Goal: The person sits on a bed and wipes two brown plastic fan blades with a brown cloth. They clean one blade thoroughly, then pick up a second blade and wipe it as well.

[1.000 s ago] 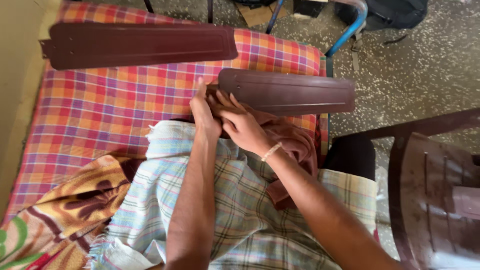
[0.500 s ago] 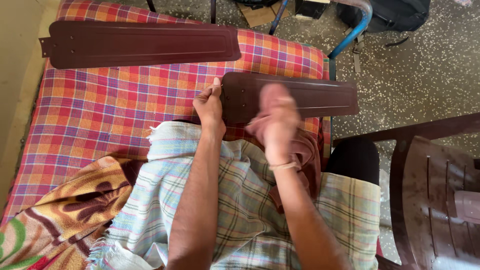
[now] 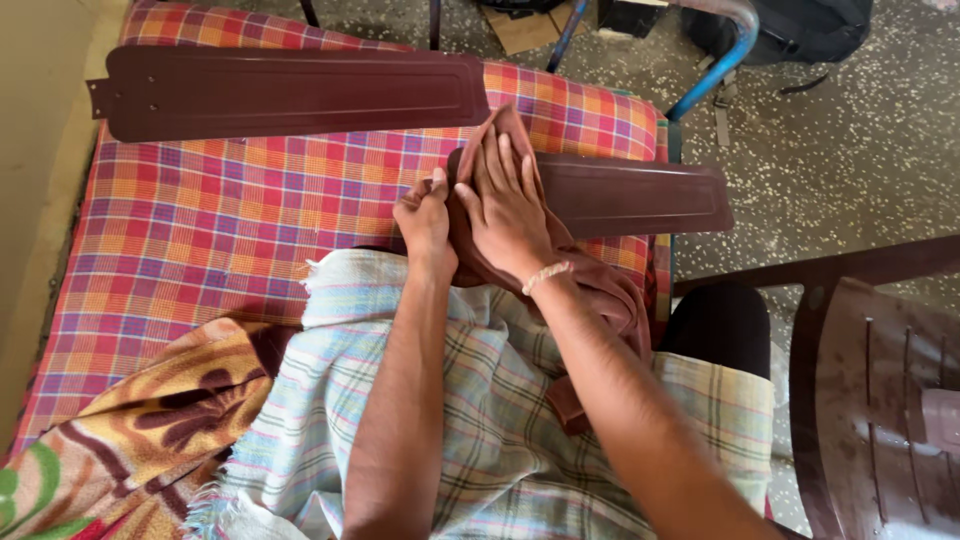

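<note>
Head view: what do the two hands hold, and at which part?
The left hand grips the near fan blade at its left end. The right hand lies flat on a brown cloth, pressing it onto that end rather than gripping it.

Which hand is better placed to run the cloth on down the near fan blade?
Right hand: it lies flat on the brown cloth over the near fan blade. Left hand grips the blade's end.

Perhaps flattened brown cardboard [image 3: 520, 28], top.
</note>
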